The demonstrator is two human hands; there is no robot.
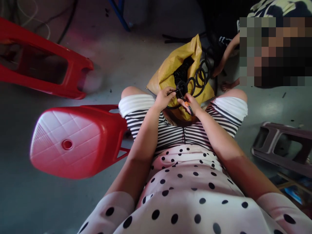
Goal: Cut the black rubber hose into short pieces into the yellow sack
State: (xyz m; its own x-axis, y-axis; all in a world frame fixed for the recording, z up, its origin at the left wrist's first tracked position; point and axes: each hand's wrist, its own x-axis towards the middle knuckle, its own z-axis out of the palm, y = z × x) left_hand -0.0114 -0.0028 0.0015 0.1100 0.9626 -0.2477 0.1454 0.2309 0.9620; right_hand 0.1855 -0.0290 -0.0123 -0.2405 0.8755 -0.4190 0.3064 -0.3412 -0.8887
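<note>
My left hand (164, 98) is closed, its fingers pinching a dark piece at the end of some black tubing. My right hand (192, 104) is wrapped round a small cutting tool (187, 104), apparently scissors, with orange and black on the handle. The tool's tip meets the dark piece between my hands; fine detail is too dark to make out. Loops of black tubing (201, 74) curl up to the right of my hands. Just beyond them, a yellow woven sack (168, 66) gapes between my knees, with tangled black material (180, 72) inside.
A red plastic stool (65, 143) stands at my left, and another red stool (51, 86) lies farther up. On the right is a grey-brown stool (275, 143). Another person's arm (227, 53) reaches down near the sack. A blue metal leg (120, 16) rises at the back.
</note>
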